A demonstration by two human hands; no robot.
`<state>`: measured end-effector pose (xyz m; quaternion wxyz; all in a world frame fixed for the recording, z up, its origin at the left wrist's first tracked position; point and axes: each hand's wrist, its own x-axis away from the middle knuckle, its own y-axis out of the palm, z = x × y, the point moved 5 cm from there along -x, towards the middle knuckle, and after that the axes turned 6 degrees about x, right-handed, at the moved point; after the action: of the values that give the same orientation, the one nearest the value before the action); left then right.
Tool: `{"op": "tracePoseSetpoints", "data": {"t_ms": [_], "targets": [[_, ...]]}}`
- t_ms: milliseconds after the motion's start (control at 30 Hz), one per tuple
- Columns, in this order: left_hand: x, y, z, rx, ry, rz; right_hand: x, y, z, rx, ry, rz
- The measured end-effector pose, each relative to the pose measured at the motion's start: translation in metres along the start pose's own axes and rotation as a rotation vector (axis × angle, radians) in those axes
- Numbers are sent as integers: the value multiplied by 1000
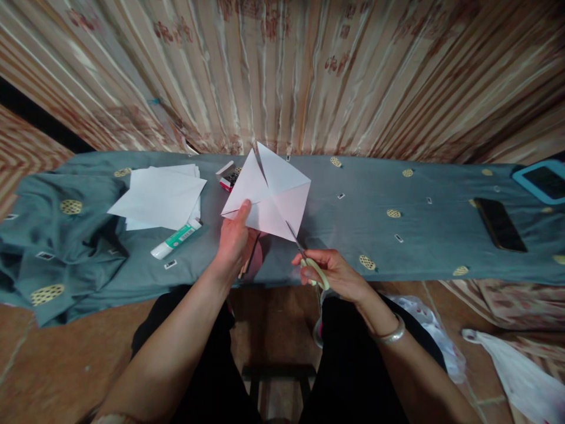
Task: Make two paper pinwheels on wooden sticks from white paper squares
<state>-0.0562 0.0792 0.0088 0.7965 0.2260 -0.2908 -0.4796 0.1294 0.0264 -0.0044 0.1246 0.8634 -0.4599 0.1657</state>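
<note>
A square sheet of white paper, creased along its diagonals, is held over the cloth-covered surface. Slits run in from its upper and left corners toward the middle. My left hand grips its lower left edge, thumb on top and the other fingers underneath. In my right hand is a pair of scissors with pale green handles, my fingers in the loops. The blades lie at the paper's lower corner. Partly hidden below my left hand are a round pink thing and thin sticks.
Left of the paper lie a stack of white sheets and a green-and-white glue tube. A small open red-and-white box sits behind. To the right are a black phone and a blue-framed device. Curtains hang behind.
</note>
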Motion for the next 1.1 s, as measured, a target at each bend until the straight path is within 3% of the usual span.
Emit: {"op": "tracePoseSetpoints", "data": {"t_ms": [700, 967, 1100], "targets": [[1, 1, 2, -12, 13, -24, -2, 0, 4, -35, 26, 54], [8, 4, -8, -17, -114, -67, -2, -1, -4, 55, -28, 35], [8, 4, -9, -1, -104, -54, -3, -1, -5, 60, -32, 45]]}}
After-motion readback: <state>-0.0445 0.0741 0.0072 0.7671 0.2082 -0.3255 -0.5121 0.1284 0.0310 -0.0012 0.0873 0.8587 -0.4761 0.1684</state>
